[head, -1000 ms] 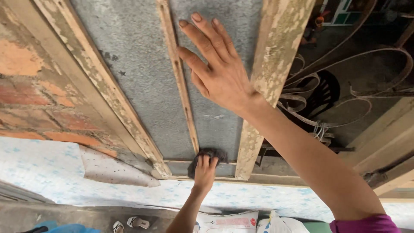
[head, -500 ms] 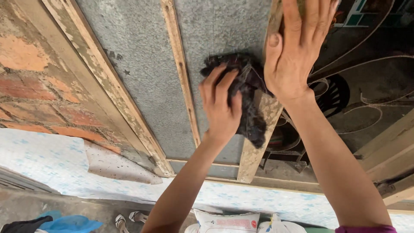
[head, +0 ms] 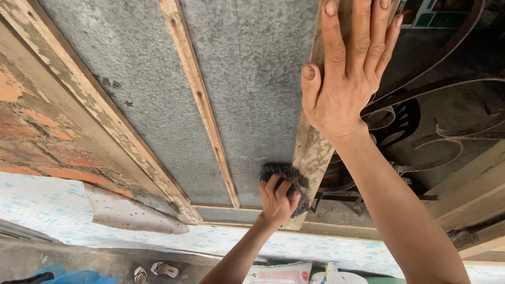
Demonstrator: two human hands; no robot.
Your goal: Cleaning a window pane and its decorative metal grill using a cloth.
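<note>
My left hand (head: 277,200) presses a dark crumpled cloth (head: 284,178) against the grey textured glass pane (head: 252,79) of an old window shutter, low down beside its worn wooden side frame (head: 312,147). My right hand (head: 350,68) lies flat with fingers spread on the upper part of that same frame, holding nothing. A thin wooden bar (head: 199,100) splits the glass into two panes.
To the left runs a peeling wooden outer frame (head: 94,108) against a red brick wall (head: 26,126). Behind the shutter at right is a curled iron grille (head: 421,105). Below lie a patterned sheet (head: 47,205), sandals (head: 158,270) and printed sacks (head: 284,273).
My left hand has wiped the cloth down the glass from mid-pane to near the bottom rail. My right hand stays on the side frame; the view has shifted slightly.
</note>
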